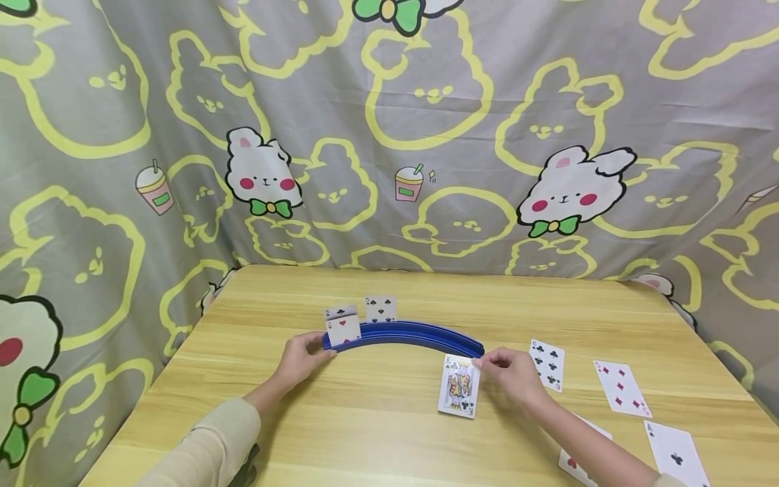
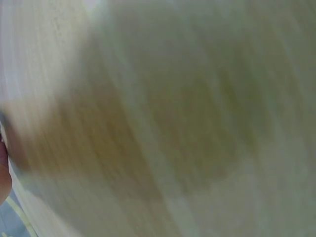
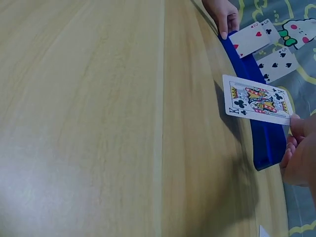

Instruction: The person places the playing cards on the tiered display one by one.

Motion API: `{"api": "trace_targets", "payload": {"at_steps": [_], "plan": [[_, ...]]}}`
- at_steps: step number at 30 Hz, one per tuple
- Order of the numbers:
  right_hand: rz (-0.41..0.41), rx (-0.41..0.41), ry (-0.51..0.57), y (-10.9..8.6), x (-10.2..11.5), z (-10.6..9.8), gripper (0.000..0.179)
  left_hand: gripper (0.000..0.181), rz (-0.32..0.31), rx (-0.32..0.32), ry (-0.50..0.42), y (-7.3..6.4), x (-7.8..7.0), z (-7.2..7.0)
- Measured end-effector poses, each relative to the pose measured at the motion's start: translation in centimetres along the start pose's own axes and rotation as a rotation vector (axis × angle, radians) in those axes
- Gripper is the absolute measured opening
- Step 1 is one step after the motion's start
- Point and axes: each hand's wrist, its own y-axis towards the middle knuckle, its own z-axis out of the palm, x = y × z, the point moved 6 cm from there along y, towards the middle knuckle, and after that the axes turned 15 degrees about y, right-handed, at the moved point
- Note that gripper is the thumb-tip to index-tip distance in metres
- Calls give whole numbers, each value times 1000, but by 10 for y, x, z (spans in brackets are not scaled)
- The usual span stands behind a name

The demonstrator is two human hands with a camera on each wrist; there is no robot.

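A curved blue card holder (image 1: 404,331) lies on the table. At its left end, my left hand (image 1: 301,358) grips it between thumb and fingers. Standing in its slots are a two of hearts (image 3: 249,39), a three of clubs (image 3: 269,31) partly behind it, and a five of spades (image 1: 381,309). My right hand (image 1: 514,372) pinches a king of clubs (image 1: 460,387) by one corner, near the holder's right end. In the right wrist view the king is face up, overlapping the holder. The left wrist view is mostly blurred tabletop, with a fingertip (image 2: 4,182) at its edge.
Right of my right hand lie a six of clubs (image 1: 547,365), a five of diamonds (image 1: 622,387) and an ace of clubs (image 1: 675,454). My forearm partly covers a hearts card (image 1: 572,463). A patterned curtain (image 1: 389,135) hangs behind the wooden table (image 1: 365,419).
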Motion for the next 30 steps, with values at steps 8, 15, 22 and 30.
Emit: {"api": "trace_targets", "payload": {"at_steps": [8,15,22,30], "plan": [[-54,-29,9,7,10,4,16,30,4,-3,3,0,1,0],[-138,-34,42,12,25,13,16,29,-1,2,-13,0,2,1],[-219,-30,95,18,35,24,12,29,1,-2,-12,1,1,1],[-284,-34,142,25,43,37,10,28,8,-2,-9,0,0,0]]}}
